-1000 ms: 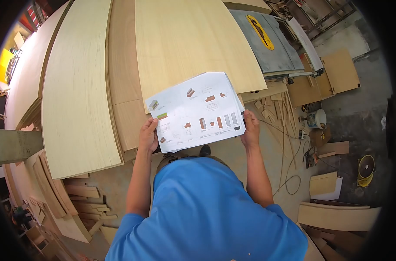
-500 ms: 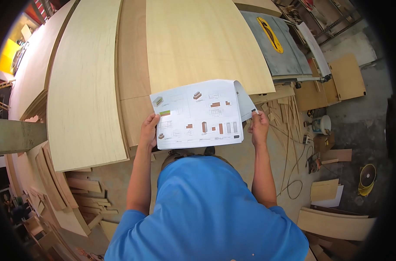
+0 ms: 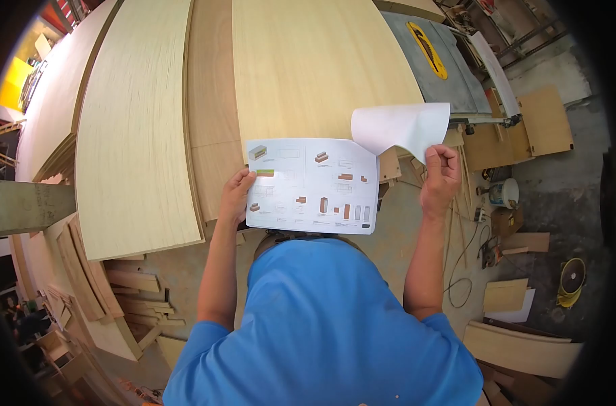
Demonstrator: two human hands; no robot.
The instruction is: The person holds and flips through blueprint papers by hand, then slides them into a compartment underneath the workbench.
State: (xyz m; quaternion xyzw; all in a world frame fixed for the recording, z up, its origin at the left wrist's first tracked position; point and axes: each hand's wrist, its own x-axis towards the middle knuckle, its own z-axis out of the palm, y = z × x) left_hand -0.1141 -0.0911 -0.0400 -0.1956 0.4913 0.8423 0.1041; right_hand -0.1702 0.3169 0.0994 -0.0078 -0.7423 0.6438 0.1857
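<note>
A stack of printed drawing sheets (image 3: 288,196) is held in front of the blue shirt, showing small colored furniture drawings and outlines. My left hand (image 3: 237,195) grips the stack at its left edge, thumb on top. Out to the right, my right hand (image 3: 441,179) pinches the corner of a lifted sheet (image 3: 403,125). That sheet curls up and back from the stack's upper right, with its blank white side showing. Its far end reaches over the pale plywood panel (image 3: 315,74).
More plywood sheets (image 3: 132,128) lie to the left. A table saw (image 3: 450,74) with a yellow insert stands at the back right. Wood offcuts (image 3: 142,304) lie on the floor at the left. On the right are a white bucket (image 3: 504,193), a yellow fan (image 3: 572,277) and a cable (image 3: 460,291).
My right hand has moved right and up, drawing the sheet away from the stack so it now curls open. My left hand keeps its hold on the stack, which sits slightly lower.
</note>
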